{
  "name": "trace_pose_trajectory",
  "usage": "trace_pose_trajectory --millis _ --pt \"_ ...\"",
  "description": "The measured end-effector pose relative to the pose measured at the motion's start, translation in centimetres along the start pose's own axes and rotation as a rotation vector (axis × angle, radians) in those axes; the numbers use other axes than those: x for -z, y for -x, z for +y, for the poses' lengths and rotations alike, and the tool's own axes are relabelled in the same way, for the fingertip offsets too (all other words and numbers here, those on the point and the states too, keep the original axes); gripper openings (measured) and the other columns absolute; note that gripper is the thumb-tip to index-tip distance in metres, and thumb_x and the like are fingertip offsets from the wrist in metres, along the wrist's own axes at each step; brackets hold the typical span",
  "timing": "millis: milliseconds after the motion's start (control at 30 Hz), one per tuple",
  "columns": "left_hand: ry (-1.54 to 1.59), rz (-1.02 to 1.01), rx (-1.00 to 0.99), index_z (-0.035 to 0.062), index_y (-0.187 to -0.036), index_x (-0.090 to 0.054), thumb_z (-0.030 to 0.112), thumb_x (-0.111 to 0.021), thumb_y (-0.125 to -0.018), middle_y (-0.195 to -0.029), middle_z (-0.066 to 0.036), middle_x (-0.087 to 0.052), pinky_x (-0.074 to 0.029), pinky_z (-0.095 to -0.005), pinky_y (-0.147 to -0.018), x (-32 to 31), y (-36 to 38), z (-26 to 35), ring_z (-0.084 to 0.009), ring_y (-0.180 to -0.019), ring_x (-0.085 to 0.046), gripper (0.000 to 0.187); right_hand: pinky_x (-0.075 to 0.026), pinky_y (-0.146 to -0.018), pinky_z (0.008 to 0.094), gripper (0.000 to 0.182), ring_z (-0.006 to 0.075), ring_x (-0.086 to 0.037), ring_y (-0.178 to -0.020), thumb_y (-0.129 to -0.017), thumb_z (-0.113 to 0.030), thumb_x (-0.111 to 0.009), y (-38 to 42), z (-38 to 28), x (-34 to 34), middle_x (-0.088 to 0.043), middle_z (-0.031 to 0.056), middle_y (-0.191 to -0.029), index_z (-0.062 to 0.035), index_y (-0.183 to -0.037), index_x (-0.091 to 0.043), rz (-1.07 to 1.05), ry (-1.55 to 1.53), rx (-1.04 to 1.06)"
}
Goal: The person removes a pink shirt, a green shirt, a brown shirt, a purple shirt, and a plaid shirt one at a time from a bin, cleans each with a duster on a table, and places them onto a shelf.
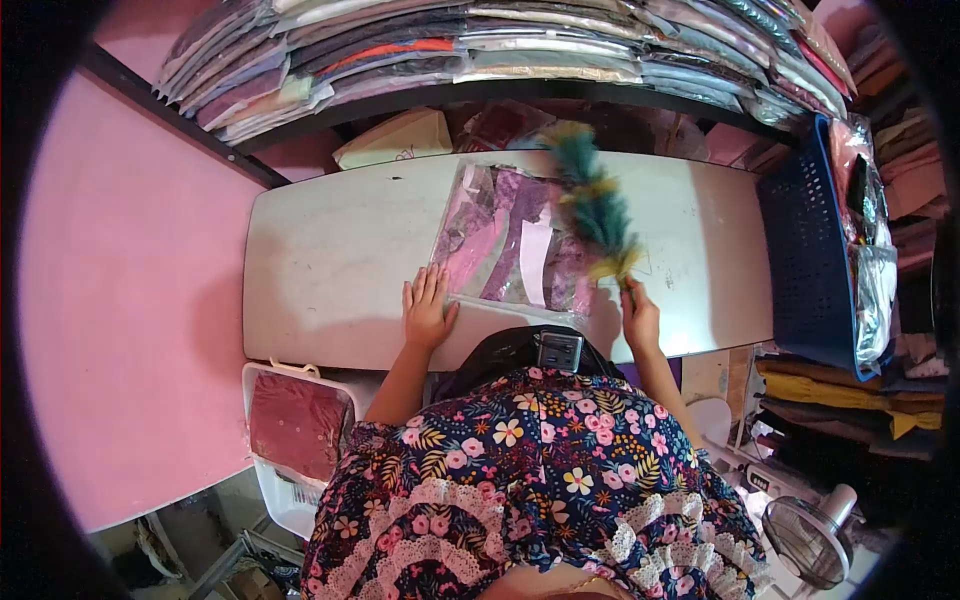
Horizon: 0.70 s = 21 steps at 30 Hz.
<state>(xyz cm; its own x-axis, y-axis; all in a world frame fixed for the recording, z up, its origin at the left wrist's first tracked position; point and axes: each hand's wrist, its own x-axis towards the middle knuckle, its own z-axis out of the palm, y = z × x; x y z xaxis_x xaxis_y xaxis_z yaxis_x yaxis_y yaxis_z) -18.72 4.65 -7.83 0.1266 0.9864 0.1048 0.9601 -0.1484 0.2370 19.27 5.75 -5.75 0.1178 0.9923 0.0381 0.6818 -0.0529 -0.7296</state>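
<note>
A clear plastic package of folded purple and pink patterned cloth lies flat on the white table. My left hand rests with fingers stretched out at the package's lower left edge. In my right hand, closed around its handle end, is a fluffy green and yellow feather duster. The duster is smeared by motion and reaches up and to the left, overlapping the package's right side in this view.
Wrapped garments are stacked on a shelf behind the table. A blue perforated basket of packaged clothes stands at the right end. At lower left, a white bin holds a wrapped maroon garment. A fan is at lower right.
</note>
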Motion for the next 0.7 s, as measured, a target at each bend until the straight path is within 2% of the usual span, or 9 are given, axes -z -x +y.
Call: trace_pose_trajectory --millis 100,167,233,367,433,500,567,600,700 --pt "0.010 -0.014 0.017 0.0112 -0.140 -0.032 0.028 -0.056 -0.082 -0.146 -0.010 -0.028 -0.013 -0.0513 -0.109 0.0 0.0 0.0 -0.0290 -0.135 -0.024 0.065 -0.050 -0.074 0.0413 0.034 0.0369 -0.061 -0.085 -0.084 -0.015 -0.054 2.7 -0.2 0.3 -0.063 0.0181 -0.098 -0.0141 -0.118 -0.055 -0.266 0.014 0.243" --pt "0.011 -0.017 0.015 0.0110 -0.140 -0.032 0.029 -0.056 -0.082 -0.146 -0.010 -0.028 -0.013 -0.0510 -0.109 0.1 0.0 0.0 -0.0290 -0.135 -0.024 0.065 -0.050 -0.072 0.0424 0.034 0.0365 -0.061 -0.085 -0.085 -0.016 -0.053 3.8 0.3 0.6 -0.063 0.0180 -0.095 -0.0170 -0.119 -0.055 -0.361 0.223 0.123" --pt "0.014 -0.018 0.015 0.0107 -0.140 -0.032 0.029 -0.056 -0.082 -0.146 -0.010 -0.029 -0.013 -0.0507 -0.109 0.0 0.1 0.2 -0.0289 -0.135 -0.024 0.065 -0.049 -0.070 0.0433 0.033 0.0375 -0.061 -0.083 -0.086 -0.018 -0.052 3.5 2.0 0.1 -0.063 0.0185 -0.094 -0.0174 -0.119 -0.054 -0.069 0.143 0.019" --pt "-0.017 0.023 -0.007 0.0115 -0.138 -0.036 0.032 -0.058 -0.080 -0.144 -0.010 -0.031 -0.016 -0.0514 -0.108 -0.5 0.1 -0.1 -0.0297 -0.134 -0.027 0.065 -0.048 -0.071 0.0424 0.029 0.0382 -0.062 -0.086 -0.087 -0.012 -0.052 1.4 1.3 0.7 -0.063 0.0218 -0.092 -0.0071 -0.116 -0.054 0.111 -0.066 -0.242" --pt "-0.028 0.028 -0.014 0.0112 -0.137 -0.037 0.032 -0.058 -0.080 -0.144 -0.010 -0.032 -0.016 -0.0512 -0.108 -0.6 0.1 -0.2 -0.0296 -0.134 -0.027 0.065 -0.049 -0.072 0.0403 0.028 0.0377 -0.062 -0.087 -0.086 -0.009 -0.053 2.0 0.9 0.8 -0.063 0.0218 -0.093 -0.0045 -0.113 -0.055 0.041 -0.088 -0.152" --pt "-0.023 0.044 -0.020 0.0110 -0.137 -0.037 0.031 -0.059 -0.079 -0.144 -0.011 -0.032 -0.016 -0.0508 -0.108 -0.6 0.1 -0.3 -0.0294 -0.134 -0.027 0.065 -0.050 -0.073 0.0395 0.029 0.0368 -0.062 -0.087 -0.085 -0.011 -0.054 3.0 0.7 1.1 -0.063 0.0205 -0.097 -0.0064 -0.113 -0.056 -0.093 -0.022 0.205" --pt "-0.018 0.042 -0.024 0.0111 -0.137 -0.037 0.031 -0.059 -0.079 -0.144 -0.010 -0.032 -0.016 -0.0507 -0.108 -0.7 0.1 -0.3 -0.0293 -0.134 -0.027 0.065 -0.050 -0.074 0.0401 0.030 0.0367 -0.062 -0.088 -0.085 -0.013 -0.054 3.5 -0.2 2.4 -0.062 0.0203 -0.099 -0.0085 -0.115 -0.055 -0.421 0.258 0.076" --pt "-0.018 0.043 -0.024 0.0112 -0.137 -0.037 0.031 -0.059 -0.079 -0.144 -0.010 -0.032 -0.016 -0.0507 -0.108 -0.6 0.2 -0.3 -0.0292 -0.134 -0.026 0.065 -0.050 -0.074 0.0401 0.030 0.0367 -0.062 -0.088 -0.085 -0.013 -0.054 3.6 0.8 2.0 -0.062 0.0203 -0.099 -0.0085 -0.115 -0.055 -0.424 0.261 0.073" --pt "-0.016 0.038 -0.017 0.0116 -0.138 -0.036 0.033 -0.057 -0.080 -0.144 -0.010 -0.032 -0.016 -0.0507 -0.108 -0.6 0.2 -0.2 -0.0290 -0.134 -0.026 0.065 -0.051 -0.074 0.0382 0.033 0.0362 -0.062 -0.090 -0.087 -0.015 -0.053 3.1 3.3 0.8 -0.062 0.0210 -0.102 -0.0099 -0.120 -0.053 0.001 0.072 -0.120"
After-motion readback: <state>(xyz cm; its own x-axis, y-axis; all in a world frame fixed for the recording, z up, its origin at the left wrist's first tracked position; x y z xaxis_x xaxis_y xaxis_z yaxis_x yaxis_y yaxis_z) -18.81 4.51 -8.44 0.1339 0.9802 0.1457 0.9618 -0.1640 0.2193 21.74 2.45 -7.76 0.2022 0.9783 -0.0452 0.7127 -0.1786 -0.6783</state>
